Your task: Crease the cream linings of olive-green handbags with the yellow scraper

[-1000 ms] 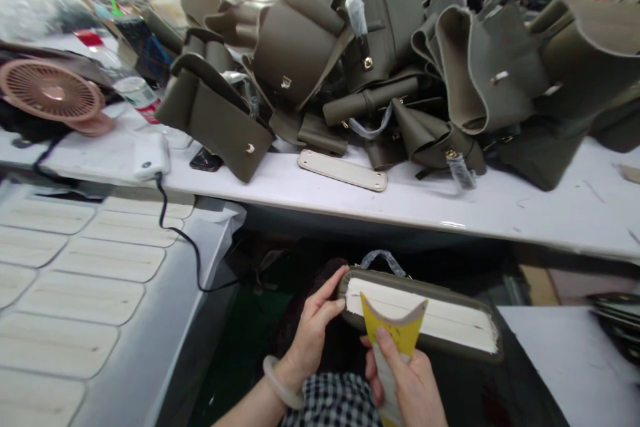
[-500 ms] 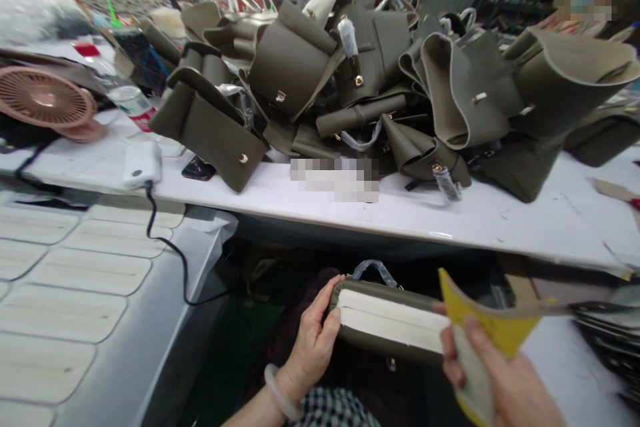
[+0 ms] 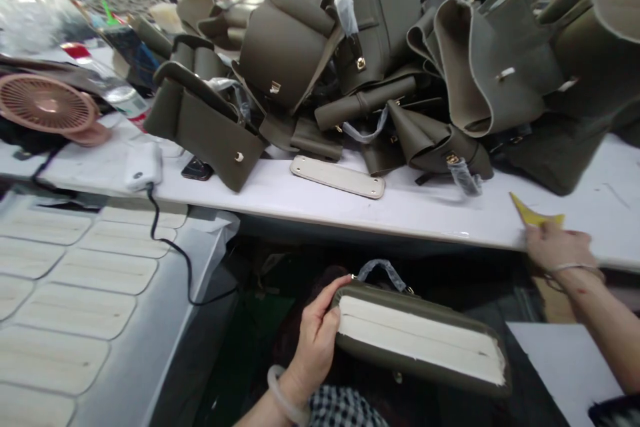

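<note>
My left hand point(image 3: 320, 330) is closed on the left end of a dark olive handbag point(image 3: 425, 363), thumb on its near side. The bag lies tilted above my lap with its bottom up, where a long white base panel point(image 3: 420, 333) shows. A plastic-wrapped handle point(image 3: 383, 271) sticks out at its far side. At the front edge of the white table, off to the right, my right hand point(image 3: 560, 247) grips a yellow curved sheet point(image 3: 537, 213); its fingers are partly hidden. On the table ahead lies a pale strip with metal studs at its ends point(image 3: 337, 177).
A heap of olive bags point(image 3: 295, 60) covers the back of the white table point(image 3: 410, 213). A pink fan point(image 3: 50, 107), a white device point(image 3: 143, 167) with a black cable and a phone point(image 3: 197, 168) are left. Pale oval-ended panels point(image 3: 85, 307) lie on the lower-left surface.
My right hand has moved away from the bag, right and forward to the table edge, carrying the yellow sheet. The bag's whole base panel now shows. My left hand keeps its hold.
</note>
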`<state>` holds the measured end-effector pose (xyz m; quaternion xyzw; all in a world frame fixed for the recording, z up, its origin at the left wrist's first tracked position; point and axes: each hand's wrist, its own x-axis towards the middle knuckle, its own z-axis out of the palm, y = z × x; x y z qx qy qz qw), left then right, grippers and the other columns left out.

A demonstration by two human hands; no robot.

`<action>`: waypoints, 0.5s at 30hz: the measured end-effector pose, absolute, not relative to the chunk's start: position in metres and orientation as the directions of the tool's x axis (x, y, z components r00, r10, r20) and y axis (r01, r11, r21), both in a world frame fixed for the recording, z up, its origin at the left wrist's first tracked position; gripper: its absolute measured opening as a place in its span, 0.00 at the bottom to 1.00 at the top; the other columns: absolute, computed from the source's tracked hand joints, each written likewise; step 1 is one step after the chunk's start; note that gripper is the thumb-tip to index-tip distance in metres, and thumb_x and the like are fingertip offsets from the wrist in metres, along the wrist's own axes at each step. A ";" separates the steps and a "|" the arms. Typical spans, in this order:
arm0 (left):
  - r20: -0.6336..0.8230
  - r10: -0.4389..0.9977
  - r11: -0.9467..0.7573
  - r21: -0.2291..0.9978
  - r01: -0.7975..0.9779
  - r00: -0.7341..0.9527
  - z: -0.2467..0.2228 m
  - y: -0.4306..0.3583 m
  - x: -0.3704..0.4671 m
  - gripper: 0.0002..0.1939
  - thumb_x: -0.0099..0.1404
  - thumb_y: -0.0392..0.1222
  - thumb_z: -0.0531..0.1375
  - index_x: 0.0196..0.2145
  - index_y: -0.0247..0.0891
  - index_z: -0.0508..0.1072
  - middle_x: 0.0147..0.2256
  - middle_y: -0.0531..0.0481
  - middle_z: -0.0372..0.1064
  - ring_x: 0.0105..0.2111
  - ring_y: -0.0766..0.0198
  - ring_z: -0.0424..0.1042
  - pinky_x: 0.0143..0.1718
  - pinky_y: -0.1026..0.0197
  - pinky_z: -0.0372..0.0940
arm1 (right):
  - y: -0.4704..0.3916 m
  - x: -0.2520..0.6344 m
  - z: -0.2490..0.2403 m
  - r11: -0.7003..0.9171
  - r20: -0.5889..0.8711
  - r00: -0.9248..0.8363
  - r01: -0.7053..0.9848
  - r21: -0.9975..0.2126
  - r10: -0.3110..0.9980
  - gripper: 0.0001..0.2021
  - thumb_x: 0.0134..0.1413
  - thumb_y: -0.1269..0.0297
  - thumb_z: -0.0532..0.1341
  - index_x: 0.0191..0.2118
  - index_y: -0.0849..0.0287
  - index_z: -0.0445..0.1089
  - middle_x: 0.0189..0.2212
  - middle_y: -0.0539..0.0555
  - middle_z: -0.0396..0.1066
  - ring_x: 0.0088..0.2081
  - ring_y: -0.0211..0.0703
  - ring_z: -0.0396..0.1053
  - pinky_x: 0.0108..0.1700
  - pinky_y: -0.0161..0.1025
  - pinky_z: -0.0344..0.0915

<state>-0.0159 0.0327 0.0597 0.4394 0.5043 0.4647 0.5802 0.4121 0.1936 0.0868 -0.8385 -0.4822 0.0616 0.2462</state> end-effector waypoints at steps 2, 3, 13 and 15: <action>-0.151 0.988 0.154 0.985 -0.077 0.039 0.059 0.033 -0.012 0.20 0.70 0.42 0.51 0.57 0.42 0.71 0.56 0.48 0.70 0.54 0.57 0.70 0.56 0.59 0.63 | 0.196 0.402 0.084 -0.493 0.113 0.585 0.760 -0.423 0.803 0.11 0.56 0.68 0.57 0.39 0.62 0.77 0.55 0.81 0.60 0.62 0.81 0.49 0.51 0.75 0.44; -0.144 0.989 0.146 0.987 -0.071 0.037 0.058 0.032 -0.011 0.20 0.70 0.43 0.51 0.57 0.42 0.71 0.56 0.49 0.70 0.55 0.57 0.69 0.56 0.59 0.63 | 0.195 0.397 0.085 -0.517 0.110 0.605 0.749 -0.414 0.789 0.13 0.56 0.69 0.56 0.42 0.63 0.77 0.57 0.80 0.58 0.63 0.79 0.46 0.54 0.74 0.41; -0.371 0.921 0.379 0.924 -0.053 0.122 0.037 0.039 -0.028 0.23 0.65 0.56 0.58 0.54 0.44 0.74 0.57 0.51 0.70 0.63 0.50 0.60 0.69 0.49 0.40 | 0.077 0.350 0.095 -0.409 -0.095 0.600 0.413 -0.814 0.794 0.31 0.55 0.38 0.54 0.41 0.63 0.78 0.41 0.65 0.77 0.45 0.58 0.73 0.49 0.52 0.67; -0.377 0.914 0.389 0.919 -0.064 0.146 0.038 0.044 -0.029 0.24 0.65 0.57 0.58 0.53 0.43 0.75 0.56 0.50 0.71 0.62 0.50 0.61 0.69 0.49 0.40 | 0.040 0.322 0.086 -0.393 -0.202 0.538 0.266 -0.880 0.818 0.33 0.53 0.34 0.54 0.39 0.62 0.79 0.39 0.65 0.79 0.43 0.58 0.75 0.45 0.51 0.70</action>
